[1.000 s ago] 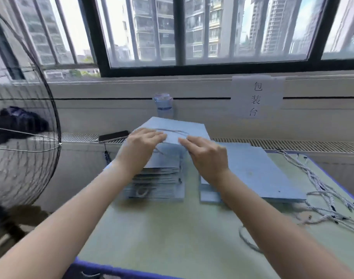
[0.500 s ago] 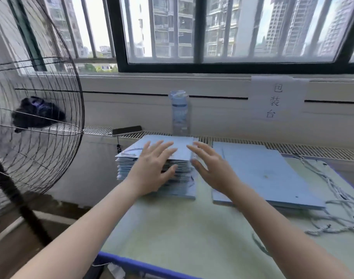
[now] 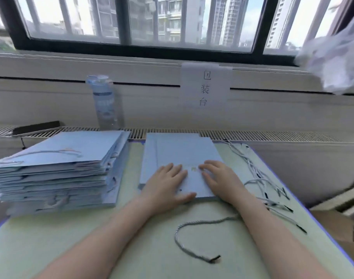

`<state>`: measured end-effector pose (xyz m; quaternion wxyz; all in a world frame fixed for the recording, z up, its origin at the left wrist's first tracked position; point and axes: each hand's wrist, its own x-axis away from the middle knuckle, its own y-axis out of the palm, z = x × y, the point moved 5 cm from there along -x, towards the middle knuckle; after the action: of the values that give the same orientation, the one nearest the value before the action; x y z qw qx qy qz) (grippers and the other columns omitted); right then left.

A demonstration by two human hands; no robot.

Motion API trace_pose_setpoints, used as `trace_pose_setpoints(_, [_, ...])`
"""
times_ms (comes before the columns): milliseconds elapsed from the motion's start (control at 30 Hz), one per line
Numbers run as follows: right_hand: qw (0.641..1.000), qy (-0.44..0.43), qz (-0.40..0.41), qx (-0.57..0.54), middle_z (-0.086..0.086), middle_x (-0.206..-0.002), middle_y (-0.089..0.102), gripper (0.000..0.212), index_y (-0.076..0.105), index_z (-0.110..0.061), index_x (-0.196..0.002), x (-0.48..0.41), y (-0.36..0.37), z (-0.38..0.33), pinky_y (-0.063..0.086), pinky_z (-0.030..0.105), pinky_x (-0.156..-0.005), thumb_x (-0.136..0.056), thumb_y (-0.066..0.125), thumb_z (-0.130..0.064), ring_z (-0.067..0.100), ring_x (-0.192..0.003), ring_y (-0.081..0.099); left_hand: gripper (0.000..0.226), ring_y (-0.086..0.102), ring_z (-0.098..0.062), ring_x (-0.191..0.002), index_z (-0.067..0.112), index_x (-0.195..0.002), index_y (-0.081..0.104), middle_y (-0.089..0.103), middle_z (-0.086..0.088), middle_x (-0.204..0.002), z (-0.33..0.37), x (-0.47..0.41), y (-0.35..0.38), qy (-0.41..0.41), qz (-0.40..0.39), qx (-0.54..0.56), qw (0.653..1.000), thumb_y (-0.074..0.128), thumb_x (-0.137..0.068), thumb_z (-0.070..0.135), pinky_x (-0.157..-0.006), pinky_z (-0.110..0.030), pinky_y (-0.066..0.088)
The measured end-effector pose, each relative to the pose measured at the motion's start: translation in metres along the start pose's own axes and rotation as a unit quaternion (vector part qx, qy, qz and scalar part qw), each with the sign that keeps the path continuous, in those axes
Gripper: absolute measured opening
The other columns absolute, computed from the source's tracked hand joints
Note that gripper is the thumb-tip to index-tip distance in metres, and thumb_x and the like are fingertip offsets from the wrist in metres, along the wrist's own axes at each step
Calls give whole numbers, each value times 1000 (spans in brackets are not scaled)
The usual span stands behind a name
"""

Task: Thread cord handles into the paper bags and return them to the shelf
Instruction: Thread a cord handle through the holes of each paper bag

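Head view: the left hand (image 3: 168,184) and right hand (image 3: 220,178) lie flat, fingers straight, gripping nothing, on the low pile of blue paper bags (image 3: 178,150) at centre frame. A taller stack of corded bags (image 3: 57,170) sits at left on the tabletop (image 3: 71,238); loose cord handles (image 3: 258,178) lie at right, and a single cord (image 3: 194,224) lies at lower centre.

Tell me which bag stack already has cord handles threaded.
The tall left stack: a cord loop lies on its top bag. The low right stack, under the left hand and right hand, shows none.
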<state>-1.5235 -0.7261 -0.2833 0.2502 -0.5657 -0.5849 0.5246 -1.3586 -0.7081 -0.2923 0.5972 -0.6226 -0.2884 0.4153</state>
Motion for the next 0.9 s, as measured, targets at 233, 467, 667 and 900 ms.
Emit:
trace_pose_setpoints(233, [996,14,48,-68,8,-114,65,21,71,-7,-104,-3,-14,7,39,28,-95,-92,56,-14,24,-109,58,108,18,-13,-141,28,-145,33,29,7,-153,-6,10,-14,16,-6,60,998,21,-59,92,-110,-20,13])
trace_pose_setpoints(467, [979,203,17,-7,7,-114,63,38,66,-17,-116,18,-45,54,44,26,-69,-92,40,-5,27,-90,58,73,35,-15,-126,17,-131,51,49,-3,-135,-13,13,-21,-50,13,92,994,40,-84,71,-98,-28,28])
trace_pose_setpoints(667, [960,211,-178,40,2,-123,53,57,54,-30,-126,36,-57,52,45,28,-81,-88,33,5,23,-100,58,62,32,-16,-130,17,-139,44,44,-3,-141,-12,17,-19,-54,7,104,993,46,-91,55,-100,-24,23])
trace_pose_setpoints(900, [972,224,-57,27,8,-97,67,22,71,-10,-102,31,-55,68,38,20,-73,-87,57,-2,18,-87,57,65,28,-14,-135,18,-140,42,40,1,-145,-13,18,-18,-48,19,101,994,46,-90,59,-103,-20,19])
